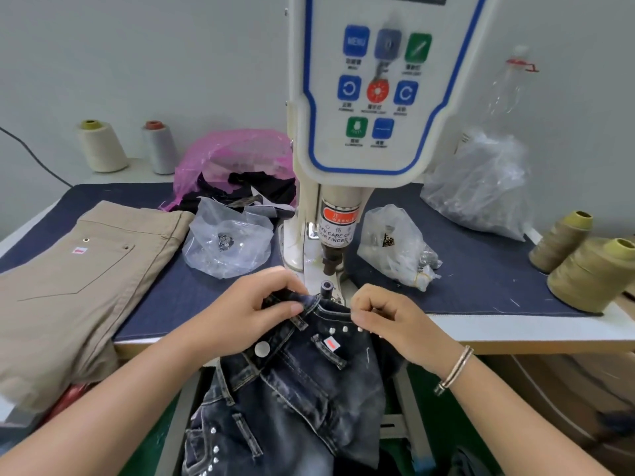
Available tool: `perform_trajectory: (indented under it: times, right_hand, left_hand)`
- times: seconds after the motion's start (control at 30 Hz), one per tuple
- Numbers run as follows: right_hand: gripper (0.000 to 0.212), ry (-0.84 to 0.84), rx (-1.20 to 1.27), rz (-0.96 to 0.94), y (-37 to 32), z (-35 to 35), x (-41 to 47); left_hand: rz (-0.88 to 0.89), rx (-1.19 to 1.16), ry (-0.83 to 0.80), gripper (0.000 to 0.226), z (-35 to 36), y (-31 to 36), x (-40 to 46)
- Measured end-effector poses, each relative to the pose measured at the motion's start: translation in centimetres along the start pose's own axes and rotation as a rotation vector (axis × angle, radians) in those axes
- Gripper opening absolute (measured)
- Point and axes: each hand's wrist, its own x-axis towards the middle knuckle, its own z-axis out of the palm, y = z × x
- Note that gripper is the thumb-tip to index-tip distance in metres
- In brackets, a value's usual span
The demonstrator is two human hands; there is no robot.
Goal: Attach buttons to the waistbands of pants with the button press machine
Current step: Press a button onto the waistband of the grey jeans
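I see my left hand (256, 305) pinching the waistband of the dark washed denim jeans (292, 383), thumb on top and fingers curled under the fold. My right hand (388, 319) pinches the same waistband edge on the other side, fingers curled in tight. Between my hands the band sits just in front of the small black lower die (326, 288) of the cream-coloured button press machine (364, 97); whether cloth touches it, I cannot tell. One round silver button (262, 349) already shows on the waistband near my left wrist. Folded beige trousers (75, 280) lie on the blue-covered table (481, 269) to the left, beside a clear plastic bag of metal buttons (226, 240).
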Motion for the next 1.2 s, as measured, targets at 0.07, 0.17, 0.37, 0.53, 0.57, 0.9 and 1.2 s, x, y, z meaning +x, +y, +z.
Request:
perform_trajectory:
  times: [0.07,0.17,0.37,0.53,0.57,0.9,1.2]
  right_hand:
    - [0.010,0.013,0.022,0.034,-0.9,0.0,0.1]
    - [0.019,-0.052,0.098,0.094,-2.5,-0.5,0.9]
    - [0.027,0.028,0.202,-0.005,-4.4,-0.7,1.4]
    - [0.014,-0.121,-0.035,0.033,-2.9,2.2,0.3]
    - [0.027,-0.133,-0.108,0.037,-2.6,2.8,0.1]
    - [0.051,0.340,-0.363,-0.150,-3.1,3.6,0.6]
    - [0.073,-0.315,0.561,0.136,-4.3,1.3,1.1]
  left_hand:
    - [-0.004,-0.013,0.011,0.022,0.0,0.4,0.0]
    - [0.131,0.008,-0.059,0.021,-0.1,1.7,-0.1]
    - [-0.018,0.005,0.158,0.028,1.4,2.0,-0.7]
    - [0.023,0.015,0.272,0.032,3.3,2.2,-2.6]
    - [0.045,-0.024,0.269,0.029,3.1,2.5,-2.5]
    - [-0.480,0.167,0.010,0.032,0.3,2.6,-2.0]
    - [-0.187,-0.550,-0.399,0.034,-0.2,3.8,-1.3]
